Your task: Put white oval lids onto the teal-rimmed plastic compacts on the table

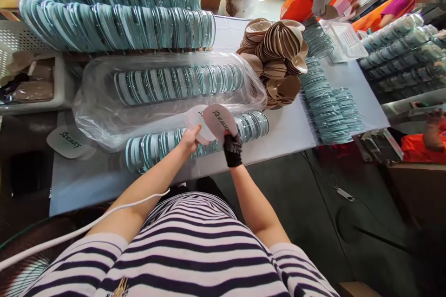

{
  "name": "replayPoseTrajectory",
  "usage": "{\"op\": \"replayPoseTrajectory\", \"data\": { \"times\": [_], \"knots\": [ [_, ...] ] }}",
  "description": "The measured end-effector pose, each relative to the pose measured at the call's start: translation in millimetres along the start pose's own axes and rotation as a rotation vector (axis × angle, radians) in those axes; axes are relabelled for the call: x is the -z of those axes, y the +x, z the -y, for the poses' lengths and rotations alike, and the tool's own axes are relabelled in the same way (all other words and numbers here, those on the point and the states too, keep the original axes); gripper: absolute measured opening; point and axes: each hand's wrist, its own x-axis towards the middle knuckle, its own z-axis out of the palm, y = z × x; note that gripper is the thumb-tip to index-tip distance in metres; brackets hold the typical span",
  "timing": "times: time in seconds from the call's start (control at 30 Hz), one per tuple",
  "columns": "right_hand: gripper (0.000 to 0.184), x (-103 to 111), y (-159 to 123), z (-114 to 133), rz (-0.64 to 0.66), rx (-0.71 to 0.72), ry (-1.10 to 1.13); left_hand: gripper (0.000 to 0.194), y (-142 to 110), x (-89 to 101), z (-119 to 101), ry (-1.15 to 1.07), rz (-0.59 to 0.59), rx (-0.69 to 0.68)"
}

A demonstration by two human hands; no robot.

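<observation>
Two hands come close together above the near side of the tabletop (289,135), each with narrowed fingers around thin rounded cards. The bare left hand (190,141) pinches pale cards (195,119), whose layered edges show at the left; their exact number I cannot tell. The right hand (232,151), in a black glove with striped finger sections, grips the lower right edge of a pinkish card (219,123) with dark lettering ending in "beauty". This card overlaps the pale ones, and both are over the front row of clear teal-tinted cups (149,152).

Just behind, a second row lies in a transparent plastic bag (99,123), with longer rows beyond it. Another lettered card (69,143) is beside the bag's left end. Brown molded cups (283,41) are heaped to the right, next to more clear stacks (322,106). A white basket (63,88) stands at the left; farther right, a co-worker wears an orange vest (294,4).
</observation>
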Motion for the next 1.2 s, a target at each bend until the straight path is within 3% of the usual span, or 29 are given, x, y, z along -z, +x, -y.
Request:
{"op": "replayPoseTrajectory", "data": {
  "times": [0.07, 0.1, 0.17, 0.23, 0.33, 0.47, 0.57, 0.73, 0.83, 0.93, 1.07, 1.13, 1.2],
  "knots": [
    [0.045, 23.9, -14.0, -13.1, -0.124, -0.012, -0.082, 0.026, 5.9, 1.7, -11.6, -0.045, -0.044, -0.018],
    [0.047, 36.4, -26.0, -20.8, -0.121, -0.015, -0.179, 0.029, 9.5, 3.2, -16.8, -0.066, -0.069, -0.023],
    [0.049, 55.9, -56.5, -37.2, -0.02, -0.018, -0.432, 0.034, 16.8, 7.1, -24.3, -0.092, -0.11, -0.015],
    [0.047, 62.3, -86.1, -51.1, 0.156, 0.018, -0.629, 0.035, 22.6, 11.1, -27.2, -0.095, -0.138, 0.017],
    [0.046, 44.0, -105.8, -58.3, 0.376, 0.101, -0.772, 0.037, 27.1, 14.9, -25.8, -0.083, -0.142, 0.05],
    [0.041, -6.0, -80.8, -44.3, 0.492, 0.063, -0.886, 0.039, 28.2, 16.2, -23.1, -0.073, -0.127, 0.044],
    [0.039, -27.9, -57.6, -34.2, 0.503, 0.021, -0.871, 0.038, 27.9, 16.7, -22.9, -0.079, -0.12, 0.03],
    [0.037, -26.7, -49.0, -34.9, 0.444, 0.134, -0.836, 0.031, 28.1, 18.1, -22.1, -0.077, -0.108, 0.032],
    [0.037, -32.1, -44.4, -34.6, 0.472, 0.112, -0.845, 0.031, 27.6, 18.6, -20.9, -0.084, -0.101, 0.036],
    [0.031, -41.1, -36.8, -31.8, 0.546, 0.057, -0.78, 0.027, 24.9, 18.1, -20.3, -0.092, -0.099, 0.052],
    [0.031, -35.6, -29.3, -30.3, 0.82, -0.221, -0.325, 0.023, 23.0, 16.2, -20.0, -0.092, -0.124, 0.014],
    [0.029, -26.8, -24.3, -28.7, 0.943, -0.288, -0.174, 0.023, 23.9, 15.1, -19.4, -0.081, -0.141, -0.006],
    [0.026, -19.3, -15.2, -23.3, 0.912, -0.271, -0.166, 0.023, 24.1, 13.7, -18.7, -0.068, -0.15, -0.01]
  ]
}}
